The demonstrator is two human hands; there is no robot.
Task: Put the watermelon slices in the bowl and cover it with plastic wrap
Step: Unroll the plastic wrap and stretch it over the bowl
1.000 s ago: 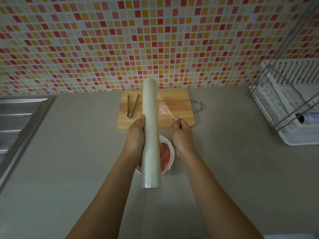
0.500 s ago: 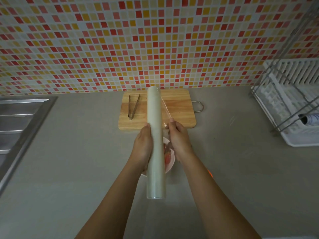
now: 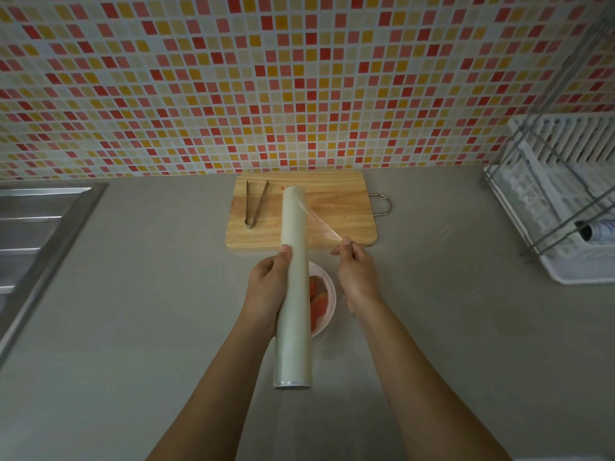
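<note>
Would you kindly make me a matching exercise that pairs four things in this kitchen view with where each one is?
Things:
1. tongs
2. plastic wrap roll
3. watermelon slices
4. loose film end

Places:
A. in the bowl
B. gripped by the left hand
C. on the cutting board
D. pinched by the right hand

Pairs: 1-C, 2-B, 3-A, 4-D

My left hand (image 3: pixel 266 287): bare, with a short, plain thumbnail.
My right hand (image 3: pixel 356 277): bare, the same plain thumbnail.
My forearms (image 3: pixel 216 394): bare down to the frame's edge.

Grey counter (image 3: pixel 133 294) with cutting board (image 3: pixel 332 207), pink bowl (image 3: pixel 328 289), dish rack (image 3: pixel 579 272)
</note>
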